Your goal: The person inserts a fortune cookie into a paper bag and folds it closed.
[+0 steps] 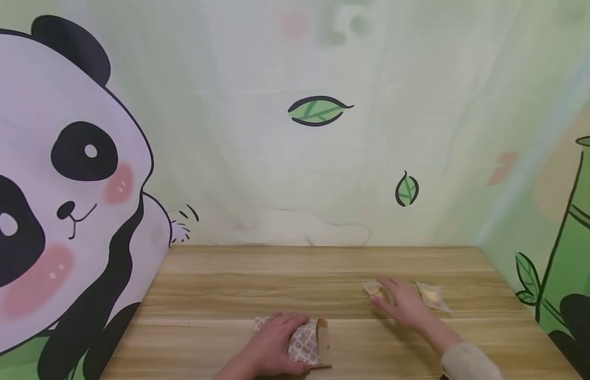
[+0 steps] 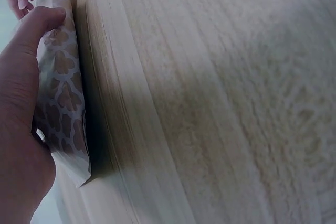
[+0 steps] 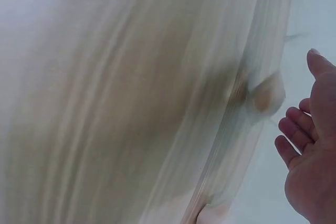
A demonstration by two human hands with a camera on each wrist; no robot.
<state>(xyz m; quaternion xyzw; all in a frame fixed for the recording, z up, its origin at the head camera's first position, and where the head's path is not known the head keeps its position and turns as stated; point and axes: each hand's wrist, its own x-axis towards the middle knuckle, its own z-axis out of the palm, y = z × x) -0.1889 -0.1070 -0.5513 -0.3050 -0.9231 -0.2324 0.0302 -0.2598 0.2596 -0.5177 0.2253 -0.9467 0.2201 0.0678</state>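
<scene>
Pale green walls [image 1: 256, 174] are painted with a big panda [image 1: 19, 79] at the left of the frame, and a wood-look table [image 1: 275, 274] is set below them. At the bottom middle, a patterned paper bag [image 1: 305, 345] is gripped by the left hand [image 1: 275, 340], with the thumb and fingers bent round it and the bag's mouth turned to the right. Right of the middle, a small see-through packet [image 1: 372, 287] is seen on the table, at the fingertips of the right hand [image 1: 404, 301]. That hand is held loose, with the thumb and fingers apart, and it cannot be told if the packet is being touched. A second see-through packet [image 1: 432, 296] is seen just to the right of that hand. The near packet could be pushed away if it is bumped and not pinched, as its wrap looks thin and slippery. The second packet could be knocked by the back of the hand. The bag could be squashed, and its mouth bent flat, if it is squeezed too hard. No words, brand or label can be read on the bag or the packets; only a pale, loopy pattern is printed on the bag's brown paper.
</scene>
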